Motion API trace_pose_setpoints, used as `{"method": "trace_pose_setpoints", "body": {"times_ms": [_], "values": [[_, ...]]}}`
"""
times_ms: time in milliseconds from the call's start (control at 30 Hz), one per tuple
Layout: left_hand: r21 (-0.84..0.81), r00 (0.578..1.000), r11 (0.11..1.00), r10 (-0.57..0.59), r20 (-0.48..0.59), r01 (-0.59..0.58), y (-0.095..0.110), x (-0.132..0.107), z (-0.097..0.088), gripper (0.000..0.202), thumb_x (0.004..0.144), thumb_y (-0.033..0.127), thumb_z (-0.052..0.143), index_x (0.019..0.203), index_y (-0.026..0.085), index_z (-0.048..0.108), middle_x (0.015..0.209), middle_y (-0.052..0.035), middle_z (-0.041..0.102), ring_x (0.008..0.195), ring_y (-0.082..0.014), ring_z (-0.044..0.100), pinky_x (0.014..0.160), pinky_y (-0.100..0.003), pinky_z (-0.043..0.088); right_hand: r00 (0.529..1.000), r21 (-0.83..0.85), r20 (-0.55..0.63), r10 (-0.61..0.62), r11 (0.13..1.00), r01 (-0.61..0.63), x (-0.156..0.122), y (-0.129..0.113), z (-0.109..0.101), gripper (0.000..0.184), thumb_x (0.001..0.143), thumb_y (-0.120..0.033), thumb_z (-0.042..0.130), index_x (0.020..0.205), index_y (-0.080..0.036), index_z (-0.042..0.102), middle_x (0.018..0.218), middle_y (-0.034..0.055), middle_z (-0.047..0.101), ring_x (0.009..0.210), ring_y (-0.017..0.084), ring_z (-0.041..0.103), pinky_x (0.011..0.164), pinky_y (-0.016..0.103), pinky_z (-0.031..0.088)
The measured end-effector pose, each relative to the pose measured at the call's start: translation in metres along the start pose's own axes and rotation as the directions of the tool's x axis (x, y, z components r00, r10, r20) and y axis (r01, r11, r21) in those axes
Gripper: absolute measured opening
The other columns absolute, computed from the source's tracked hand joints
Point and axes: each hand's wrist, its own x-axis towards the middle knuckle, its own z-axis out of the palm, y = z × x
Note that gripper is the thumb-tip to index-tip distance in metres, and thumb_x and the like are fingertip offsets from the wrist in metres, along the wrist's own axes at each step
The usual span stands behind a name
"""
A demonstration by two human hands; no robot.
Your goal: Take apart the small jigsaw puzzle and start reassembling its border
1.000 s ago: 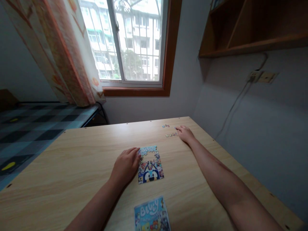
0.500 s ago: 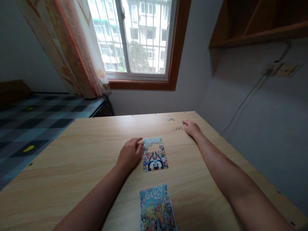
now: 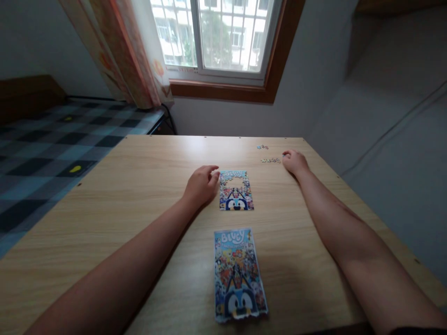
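A partly assembled jigsaw puzzle [image 3: 236,200] with a cartoon blue dog lies flat on the table, with a gap in its upper middle. My left hand [image 3: 202,184] rests at its left edge, fingers loosely stretched out and holding nothing. Farther off to the right, my right hand [image 3: 295,163] is low over the table with its fingers curled together. A small bluish puzzle piece [image 3: 284,156] shows at its fingertips, partly hidden. Just left of that hand runs a row of loose puzzle pieces [image 3: 270,161]. A few more pieces [image 3: 262,147] lie behind the row.
Nearest me, a printed reference sheet [image 3: 239,274] with the same picture lies on the wooden table [image 3: 139,195]. A bed with a checked cover [image 3: 31,153] stands to the left. Beyond the table are a curtain [image 3: 129,56] and a barred window [image 3: 230,42]; a wall is on the right.
The view has tilted down, so the whole reference sheet shows. My right hand's fingers have curled in more, slightly away from the row. My left hand stays beside the puzzle.
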Motion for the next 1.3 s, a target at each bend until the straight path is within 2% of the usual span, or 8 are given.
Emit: {"method": "trace_pose_setpoints", "body": {"times_ms": [133, 267, 533, 667, 967, 1133, 1200, 1300], "values": [[-0.001, 1.0, 1.0, 0.01, -0.012, -0.01, 0.001, 0.0, -0.001, 0.03, 0.093, 0.028, 0.052, 0.113, 0.015, 0.07, 0.114, -0.0109, 0.072, 0.104, -0.0227, 0.065, 0.1, -0.039, 0.05, 0.993, 0.011, -0.05, 0.111, 0.994, -0.111, -0.003, -0.002, -0.005, 0.03, 0.08, -0.018, 0.052, 0.098, -0.013, 0.076, 0.096, 0.013, 0.073, 0.09, 0.023, 0.064, 0.085, 0.029, 0.047], [0.016, 0.999, 0.999, 0.048, -0.018, -0.048, -0.001, 0.001, 0.0, 0.03, 0.093, 0.029, 0.052, 0.112, 0.015, 0.071, 0.115, -0.0109, 0.071, 0.108, -0.0237, 0.064, 0.102, -0.039, 0.048, 0.992, -0.032, -0.063, 0.11, 0.993, -0.112, -0.005, -0.006, -0.007, 0.029, 0.081, -0.018, 0.051, 0.095, -0.012, 0.075, 0.096, 0.0147, 0.074, 0.088, 0.023, 0.062, 0.081, 0.029, 0.045], [-0.037, 0.999, 0.999, -0.027, -0.031, 0.026, -0.005, 0.004, -0.004, 0.036, 0.092, 0.034, 0.048, 0.113, 0.015, 0.071, 0.112, -0.0109, 0.072, 0.094, -0.0223, 0.067, 0.093, -0.037, 0.053, 0.982, -0.032, -0.102, 0.16, 0.986, -0.164, -0.006, -0.012, -0.012, 0.033, 0.083, -0.019, 0.04, 0.081, -0.013, 0.073, 0.089, 0.0157, 0.073, 0.078, 0.022, 0.059, 0.068, 0.027, 0.04], [-0.045, 0.998, 0.999, -0.014, -0.057, 0.012, -0.005, 0.003, -0.006, 0.036, 0.091, 0.035, 0.047, 0.112, 0.016, 0.071, 0.109, -0.0105, 0.073, 0.093, -0.0226, 0.068, 0.093, -0.038, 0.053, 0.976, -0.026, -0.133, 0.171, 0.984, -0.176, -0.008, -0.014, -0.016, 0.04, 0.086, -0.022, 0.034, 0.084, -0.014, 0.073, 0.089, 0.0142, 0.073, 0.076, 0.021, 0.057, 0.065, 0.027, 0.038], [-0.044, 0.997, 0.999, -0.017, -0.075, 0.014, -0.007, 0.002, -0.007, 0.038, 0.089, 0.035, 0.047, 0.11, 0.016, 0.072, 0.107, -0.01, 0.073, 0.09, -0.0228, 0.068, 0.093, -0.038, 0.054, 0.99, -0.106, -0.088, 0.112, 0.987, -0.121, -0.016, -0.021, -0.014, 0.028, 0.084, -0.025, 0.051, 0.084, -0.018, 0.078, 0.105, 0.0151, 0.072, 0.1, 0.028, 0.059, 0.085, 0.035, 0.045], [-0.045, 0.995, 0.999, -0.032, -0.091, 0.028, -0.008, 0.003, -0.006, 0.035, 0.088, 0.033, 0.047, 0.103, 0.018, 0.075, 0.106, -0.009, 0.074, 0.09, -0.0223, 0.068, 0.093, -0.037, 0.054, 0.991, -0.108, -0.09, 0.097, 0.989, -0.106, -0.019, -0.019, -0.021, 0.035, 0.085, -0.024, 0.052, 0.109, -0.02, 0.077, 0.111, 0.0139, 0.071, 0.101, 0.029, 0.06, 0.088, 0.037, 0.047], [-0.069, 0.993, 0.996, -0.066, -0.095, 0.06, -0.009, 0.004, -0.007, 0.035, 0.087, 0.032, 0.048, 0.101, 0.018, 0.076, 0.105, -0.0086, 0.074, 0.088, -0.0216, 0.068, 0.09, -0.036, 0.055, 0.993, -0.1, -0.101, 0.061, 0.992, -0.072, -0.017, -0.025, -0.025, 0.04, 0.086, -0.022, 0.05, 0.119, -0.021, 0.074, 0.117, 0.0125, 0.069, 0.105, 0.028, 0.059, 0.093, 0.037, 0.046], [-0.107, 0.986, 0.988, -0.126, -0.105, 0.115, -0.011, 0.005, -0.008, 0.034, 0.086, 0.031, 0.048, 0.099, 0.019, 0.076, 0.102, -0.0075, 0.075, 0.087, -0.0212, 0.068, 0.087, -0.034, 0.055, 0.993, -0.105, -0.078, -0.084, 0.992, 0.076, -0.011, -0.046, -0.027, 0.037, 0.087, -0.023, 0.052, 0.116, -0.024, 0.075, 0.121, 0.0085, 0.068, 0.113, 0.026, 0.055, 0.103, 0.037, 0.041]]}}
